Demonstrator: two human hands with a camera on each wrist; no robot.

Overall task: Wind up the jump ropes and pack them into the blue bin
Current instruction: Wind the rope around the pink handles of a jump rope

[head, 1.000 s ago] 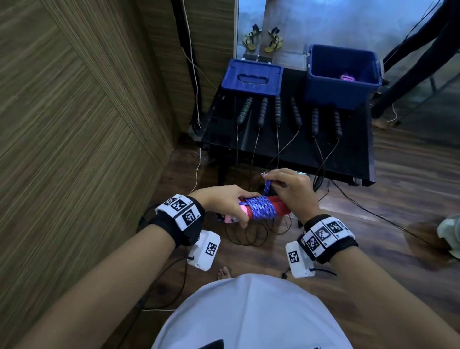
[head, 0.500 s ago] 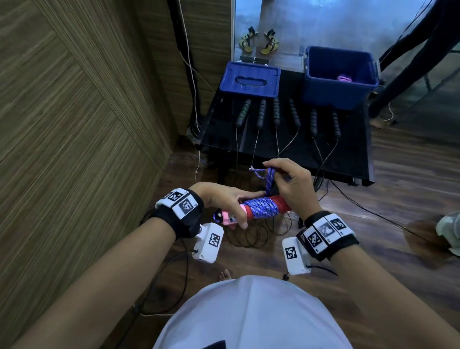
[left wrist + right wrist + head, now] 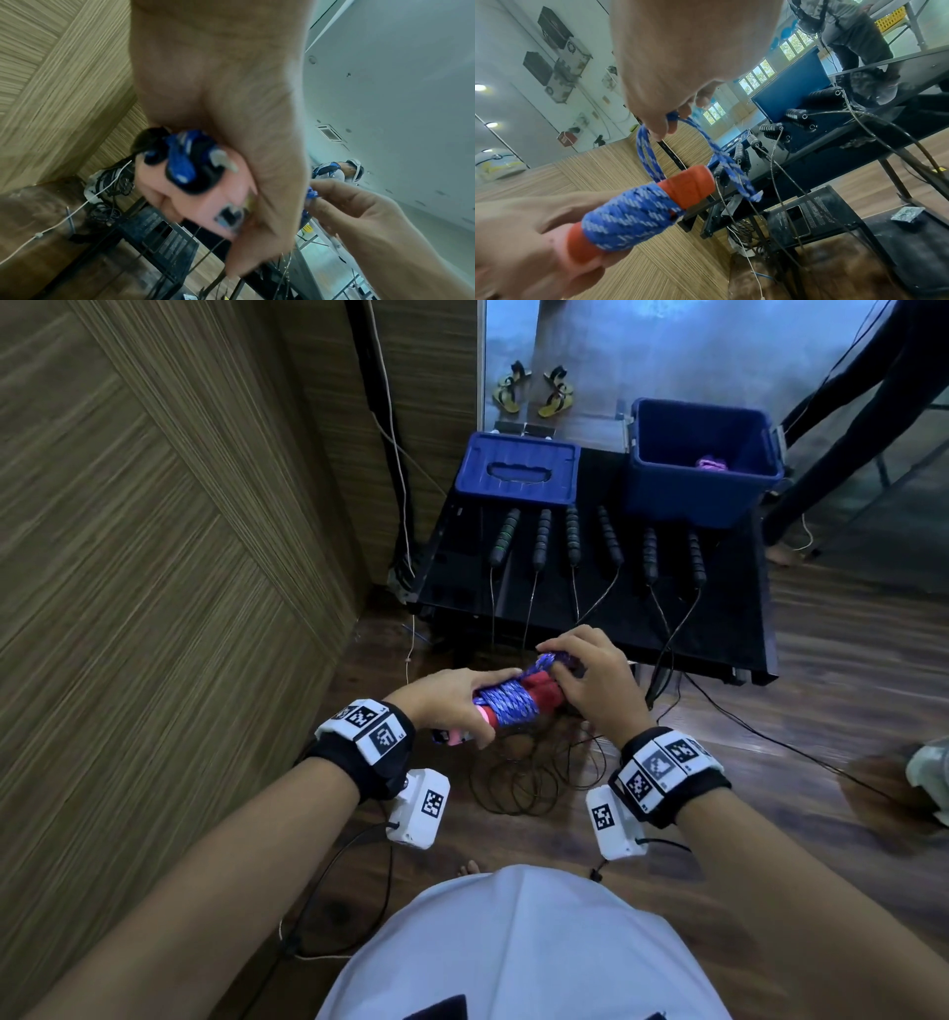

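My left hand [image 3: 462, 706] grips the pink-and-red handles [image 3: 687, 187] of a jump rope, with blue-and-white cord [image 3: 506, 706] wound tightly round them. My right hand [image 3: 590, 680] pinches the loose end loop of that blue cord [image 3: 649, 146] above the handles' red end. In the left wrist view the pink handle end [image 3: 205, 192] fills the palm. The open blue bin [image 3: 703, 464] stands at the table's far right, with a pink wound rope [image 3: 711, 463] inside. Several black-handled ropes [image 3: 572, 539] lie in a row on the black table [image 3: 590, 613].
The bin's blue lid [image 3: 518, 467] lies at the table's far left. Thin black cords hang off the table edge and coil on the wooden floor [image 3: 518, 783]. A wood-panel wall [image 3: 154, 557] runs along my left. Another person's legs [image 3: 847, 403] stand beyond the bin.
My right hand has come down from its raised position, bringing the cord's loose end close to the red end of the handles. The left hand kept its grip.
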